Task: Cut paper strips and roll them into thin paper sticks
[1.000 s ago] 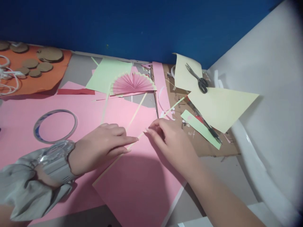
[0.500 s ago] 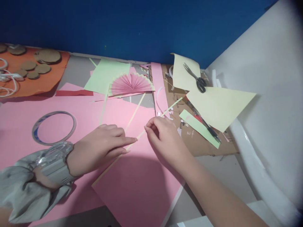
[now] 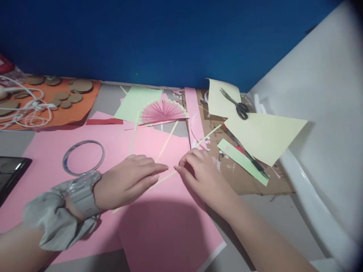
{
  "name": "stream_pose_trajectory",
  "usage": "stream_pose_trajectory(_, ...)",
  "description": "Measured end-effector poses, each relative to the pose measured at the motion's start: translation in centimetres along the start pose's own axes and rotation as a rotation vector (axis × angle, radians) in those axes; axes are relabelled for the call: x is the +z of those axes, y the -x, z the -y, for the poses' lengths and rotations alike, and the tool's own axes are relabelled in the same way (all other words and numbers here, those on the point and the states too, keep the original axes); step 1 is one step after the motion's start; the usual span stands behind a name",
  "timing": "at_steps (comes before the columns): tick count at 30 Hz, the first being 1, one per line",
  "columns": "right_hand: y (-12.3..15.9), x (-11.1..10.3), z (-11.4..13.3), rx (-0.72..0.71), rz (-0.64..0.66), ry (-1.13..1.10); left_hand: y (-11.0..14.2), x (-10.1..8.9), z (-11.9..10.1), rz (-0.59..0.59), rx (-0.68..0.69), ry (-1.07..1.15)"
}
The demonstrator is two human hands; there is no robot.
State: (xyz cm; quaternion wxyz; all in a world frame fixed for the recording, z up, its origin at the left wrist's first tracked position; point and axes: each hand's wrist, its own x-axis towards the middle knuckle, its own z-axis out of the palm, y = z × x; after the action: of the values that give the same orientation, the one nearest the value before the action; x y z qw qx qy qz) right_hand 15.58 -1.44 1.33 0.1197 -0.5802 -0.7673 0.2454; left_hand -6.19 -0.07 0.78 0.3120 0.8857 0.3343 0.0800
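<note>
The pale strip (image 3: pixel 164 179) had swung to a flatter slant in the last half-second, and the pink sheet (image 3: pixel 167 234) nearer the wearer had turned too, suggesting that the strip's lie was being adjusted. The right hand (image 3: pixel 204 175) was pinched, apparently on the strip, whose visible length ran left of that grip. There the left hand (image 3: pixel 127 181) lay unclenched, fingers straight, over it; contact was unclear.

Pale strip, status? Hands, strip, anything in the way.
Right hand: fingers pinched on pale strip. Left hand: extended, covering part of it. Strip slants across pink paper. Scissors well clear.
</note>
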Motion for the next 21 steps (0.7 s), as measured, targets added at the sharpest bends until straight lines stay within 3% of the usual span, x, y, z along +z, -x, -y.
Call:
stream_pose_trajectory(9,0.5,-1.0,0.9,-0.093,0.039,-0.298,-0.2,-0.6,-0.1,0.004,0.009,0.134)
stream_pose_trajectory(15,0.3,0.3,1.8,-0.194,0.108,-0.354,-0.2,-0.5,0.2,-0.009,0.023,0.203)
stream_pose_trajectory(21,0.3,1.1,2.1,-0.171,0.119,-0.376,0.0,-0.1,0.7,-0.045,0.089,0.2)
